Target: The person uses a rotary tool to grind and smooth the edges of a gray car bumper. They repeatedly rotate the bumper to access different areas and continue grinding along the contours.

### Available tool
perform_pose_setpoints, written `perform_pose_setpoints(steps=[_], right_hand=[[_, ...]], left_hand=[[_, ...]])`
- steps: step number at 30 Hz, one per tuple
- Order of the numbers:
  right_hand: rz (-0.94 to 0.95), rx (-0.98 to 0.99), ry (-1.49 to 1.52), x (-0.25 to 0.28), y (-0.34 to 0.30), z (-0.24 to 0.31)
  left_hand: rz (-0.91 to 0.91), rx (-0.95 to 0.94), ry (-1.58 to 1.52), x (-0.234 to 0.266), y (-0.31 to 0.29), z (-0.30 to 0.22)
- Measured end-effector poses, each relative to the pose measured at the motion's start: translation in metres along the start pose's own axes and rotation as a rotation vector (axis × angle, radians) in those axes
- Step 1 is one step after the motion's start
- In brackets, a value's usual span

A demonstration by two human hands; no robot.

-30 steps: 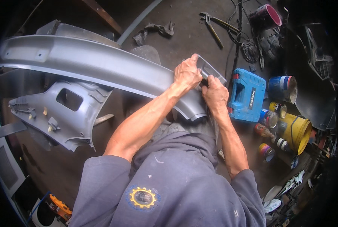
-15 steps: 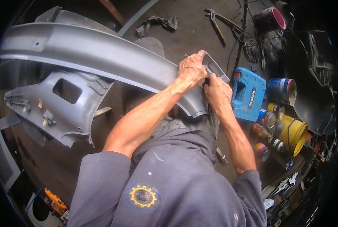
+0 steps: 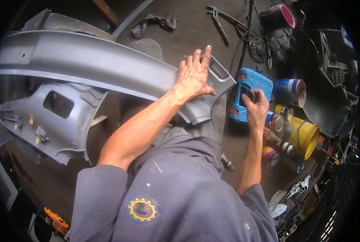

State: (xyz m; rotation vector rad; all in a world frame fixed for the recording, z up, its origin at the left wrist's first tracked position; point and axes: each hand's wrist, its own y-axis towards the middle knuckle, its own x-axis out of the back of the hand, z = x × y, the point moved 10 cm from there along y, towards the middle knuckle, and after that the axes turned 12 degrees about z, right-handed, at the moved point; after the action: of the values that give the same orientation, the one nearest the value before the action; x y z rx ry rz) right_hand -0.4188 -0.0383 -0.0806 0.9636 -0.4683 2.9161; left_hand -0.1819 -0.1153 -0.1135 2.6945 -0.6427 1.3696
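A long silver-grey car trim panel [image 3: 115, 72] stretches from the far left to the middle, its right end having a rectangular slot. My left hand [image 3: 194, 76] lies on that right end, fingers stretched out and palm down, holding nothing. To the right of the panel, my right hand [image 3: 257, 105] is closed on a small dark flat piece [image 3: 247, 94], apart from the panel; its kind is not plain to see. Behind this hand lies a blue plastic tool case [image 3: 250, 78] with red latches. A second grey trim panel [image 3: 73, 121] with a square opening sits at left.
Paint cans [image 3: 290, 92], a yellow bucket [image 3: 302, 137] and a bottle [image 3: 271, 135] crowd the right side. Pliers [image 3: 218, 24], a crumpled rag [image 3: 153, 25] and cables [image 3: 255, 46] lie on the far floor. Below the case is a metal fitting [image 3: 228, 161].
My right hand has left the panel's end and moved right, over the blue case, with the dark piece. My left hand has opened from its grip and flattened onto the panel.
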Motion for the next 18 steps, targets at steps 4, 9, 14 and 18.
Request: perform_pose_setpoints(steps=[4,9,14,18], right_hand=[[-0.043,-0.076,0.399,-0.014,-0.042,-0.024],[0.014,0.176,0.125,-0.041,-0.054,0.009],[0.082,0.314,-0.232,-0.061,-0.044,0.042],[0.138,0.328,-0.401,-0.070,-0.033,0.059]], left_hand=[[0.167,0.025,0.071,-0.015,0.010,0.003],[0.175,0.005,0.029,-0.019,0.018,0.014],[0.117,-0.006,-0.001,-0.006,0.005,0.004],[0.142,0.014,-0.009,-0.008,0.009,0.005]])
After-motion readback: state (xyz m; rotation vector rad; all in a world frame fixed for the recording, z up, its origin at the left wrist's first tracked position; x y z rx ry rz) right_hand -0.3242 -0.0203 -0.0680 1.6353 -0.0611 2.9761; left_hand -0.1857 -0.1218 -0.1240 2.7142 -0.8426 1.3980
